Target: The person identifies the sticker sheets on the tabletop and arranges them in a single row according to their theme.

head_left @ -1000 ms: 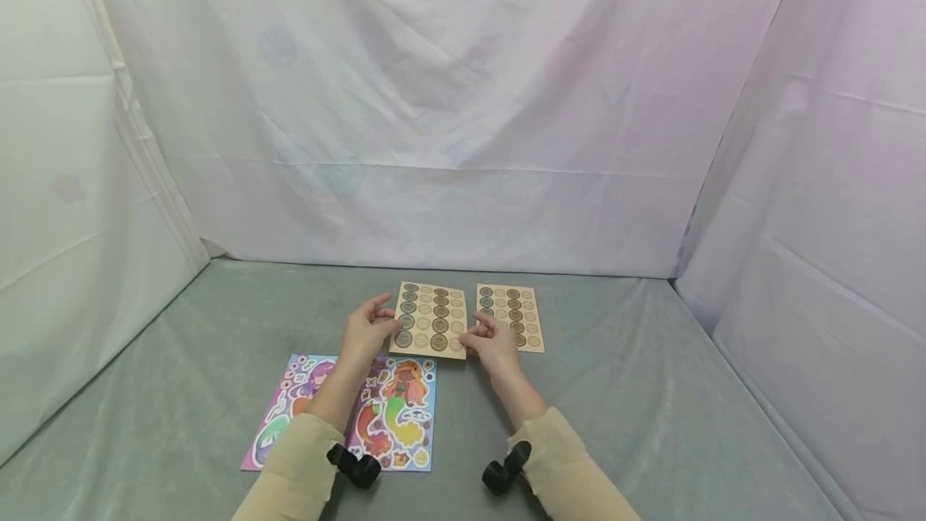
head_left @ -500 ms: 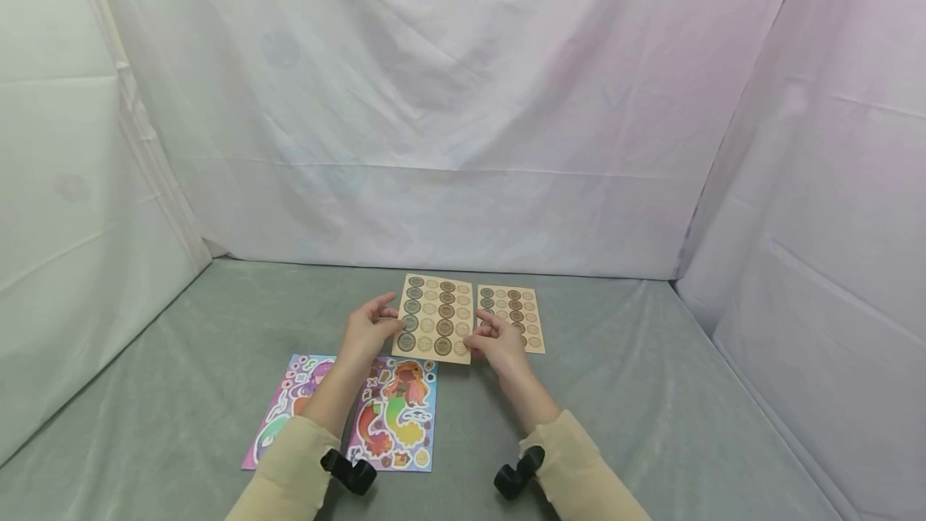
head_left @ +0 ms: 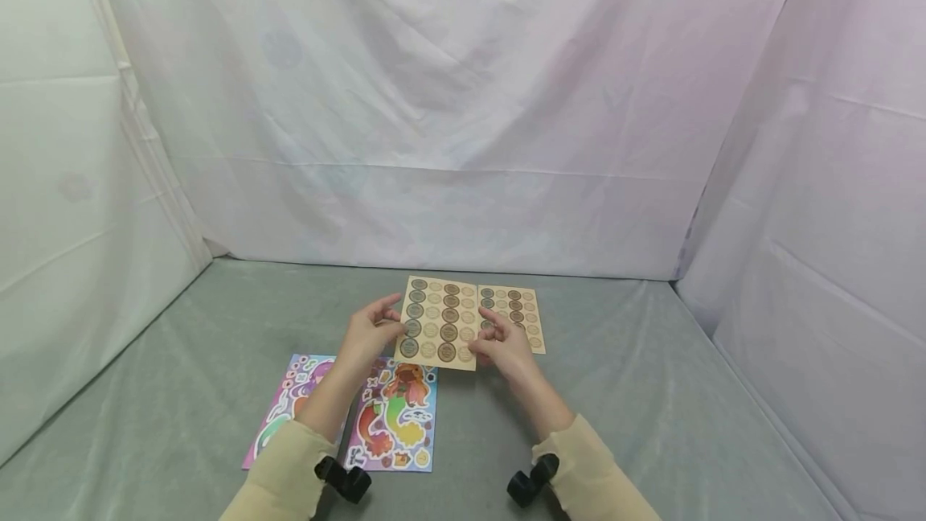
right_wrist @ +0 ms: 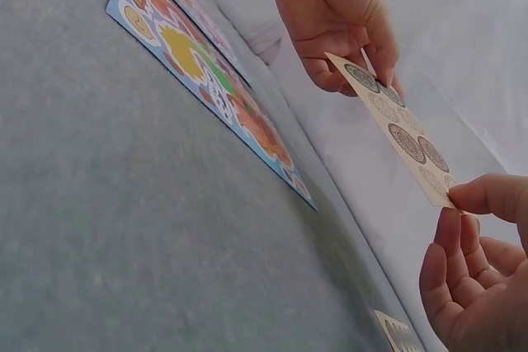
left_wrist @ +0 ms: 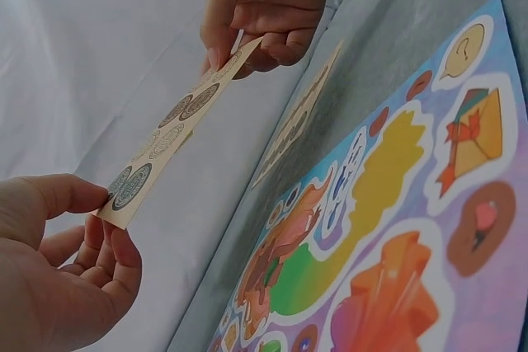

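A tan sticker sheet with rows of round, seal-like stickers is held up off the table between both hands. My left hand pinches its left edge between thumb and fingers; the left wrist view shows that thumb on top. On the opposite edge, my right hand pinches near the lower corner, its thumb over the printed face. A second tan sticker sheet of the same kind lies flat behind the right hand, partly covered by it.
Two colourful mermaid sticker sheets lie at the front left: one sheet with a blue edge and another sheet partly under the left forearm. Grey cloth covers the table. White curtains enclose the back and sides.
Both hands have raised the held tan sheet and shifted it slightly right and nearer, so it now meets the second tan sheet's edge in the head view. The mermaid sheets stay put.
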The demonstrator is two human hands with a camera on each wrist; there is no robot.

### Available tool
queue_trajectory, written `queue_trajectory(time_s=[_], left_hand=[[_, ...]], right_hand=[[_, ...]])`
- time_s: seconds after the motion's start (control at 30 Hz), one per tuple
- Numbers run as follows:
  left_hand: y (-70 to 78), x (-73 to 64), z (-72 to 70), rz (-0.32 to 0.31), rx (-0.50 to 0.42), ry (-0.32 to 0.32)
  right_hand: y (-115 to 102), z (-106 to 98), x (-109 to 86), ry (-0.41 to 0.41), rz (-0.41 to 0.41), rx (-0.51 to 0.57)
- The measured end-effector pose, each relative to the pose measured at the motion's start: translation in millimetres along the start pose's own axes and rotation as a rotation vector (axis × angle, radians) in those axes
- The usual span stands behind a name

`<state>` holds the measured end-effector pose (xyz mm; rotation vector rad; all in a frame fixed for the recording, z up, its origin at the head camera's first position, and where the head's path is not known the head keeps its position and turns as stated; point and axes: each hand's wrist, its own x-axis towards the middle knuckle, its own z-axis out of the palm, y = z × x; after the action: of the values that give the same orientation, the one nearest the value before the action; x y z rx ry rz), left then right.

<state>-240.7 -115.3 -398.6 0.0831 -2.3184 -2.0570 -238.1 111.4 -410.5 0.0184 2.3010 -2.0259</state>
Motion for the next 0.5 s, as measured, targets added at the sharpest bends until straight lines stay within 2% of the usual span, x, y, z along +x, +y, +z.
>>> queue_trajectory(time_s=[0.27,0.4,0.5], left_hand=[[4.1,-3.8,0.5,-0.01,0.025,-0.013],[3.8,-5.1,1.6,-0.029,0.025,-0.023],[4.1,-6.7,2.3,-0.034,0.019,-0.037]], right_hand=[[-4,-6,-3.7,-0.022,0.007,-0.011],[-22,-6,-19.2,-0.036,-0.009,-0.012],[-21,-8,-21.2,-0.029,-0.027,-0.019]])
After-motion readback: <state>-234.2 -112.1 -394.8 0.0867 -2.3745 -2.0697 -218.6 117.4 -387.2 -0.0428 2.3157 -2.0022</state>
